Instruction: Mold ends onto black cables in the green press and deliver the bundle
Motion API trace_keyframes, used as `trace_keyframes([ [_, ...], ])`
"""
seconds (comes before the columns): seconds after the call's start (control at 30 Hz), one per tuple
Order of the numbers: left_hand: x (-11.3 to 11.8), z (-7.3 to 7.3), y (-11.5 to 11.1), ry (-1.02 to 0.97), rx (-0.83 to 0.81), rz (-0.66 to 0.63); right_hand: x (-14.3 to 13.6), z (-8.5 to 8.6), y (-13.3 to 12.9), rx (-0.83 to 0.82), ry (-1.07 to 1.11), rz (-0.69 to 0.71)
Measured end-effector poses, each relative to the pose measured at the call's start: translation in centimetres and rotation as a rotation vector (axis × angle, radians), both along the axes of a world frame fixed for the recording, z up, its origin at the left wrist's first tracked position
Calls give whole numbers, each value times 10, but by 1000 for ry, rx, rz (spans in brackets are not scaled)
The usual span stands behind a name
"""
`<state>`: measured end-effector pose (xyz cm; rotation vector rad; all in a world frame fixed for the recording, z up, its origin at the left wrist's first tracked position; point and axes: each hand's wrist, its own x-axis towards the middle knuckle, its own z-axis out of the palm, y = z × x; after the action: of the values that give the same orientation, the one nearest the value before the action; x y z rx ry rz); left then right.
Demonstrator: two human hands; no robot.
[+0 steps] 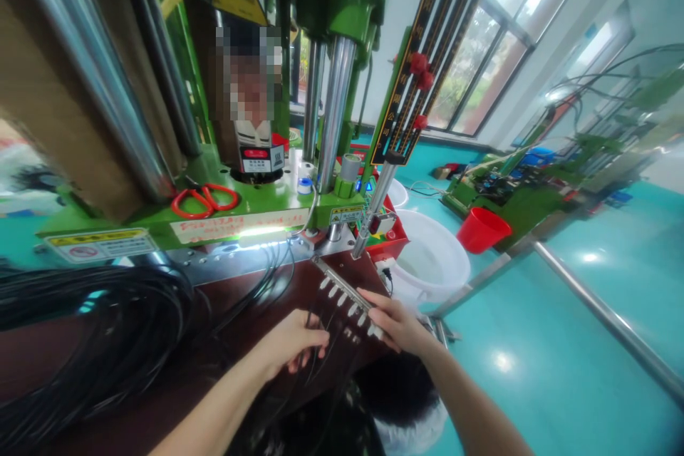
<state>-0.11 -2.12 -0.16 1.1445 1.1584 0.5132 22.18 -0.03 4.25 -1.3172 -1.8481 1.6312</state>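
My right hand grips the near end of a narrow metal bar that lies slantwise on the dark red-brown tabletop. A row of several pale, tab-like pieces sticks out along the bar's left side. Left of the bar, my left hand is closed, fingers curled around thin black cables. Some of its fingertips are hidden by the hand itself. A few small pale pieces lie on the tabletop between my two hands.
A green press machine stands right behind the table, with red-handled scissors on its ledge. A large coil of black cable fills the left side. At the right are a white tub, a red bucket and a metal rail.
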Motion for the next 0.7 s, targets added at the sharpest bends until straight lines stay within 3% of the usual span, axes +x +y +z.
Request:
trace_keyframes([
  [0.1, 3, 0, 5, 114, 26, -20, -2, 4, 2, 6, -94, -16],
  [0.2, 3, -6, 9, 169, 77, 46, -2, 0, 4, -26, -124, -57],
  [0.33, -10, -13, 16, 344, 359, 253, 1, -15, 6, -42, -131, -33],
  [0.43, -27, -6, 18, 300, 511, 311, 1, -17, 6, -16, -238, 30],
  [0.5, -38, 2, 17, 235, 510, 280, -1, -13, 6, 183, -444, 109],
  [0.57, -48, 7, 17, 225, 496, 284, -5, -10, 7, 496, -751, 224],
  [0.63, -59, 6, 18, 228, 520, 381, -10, -9, 9, 742, -1009, 323],
  [0.7, -71, 0, 22, 261, 608, 558, -14, -12, 11, 826, -1124, 383],
])
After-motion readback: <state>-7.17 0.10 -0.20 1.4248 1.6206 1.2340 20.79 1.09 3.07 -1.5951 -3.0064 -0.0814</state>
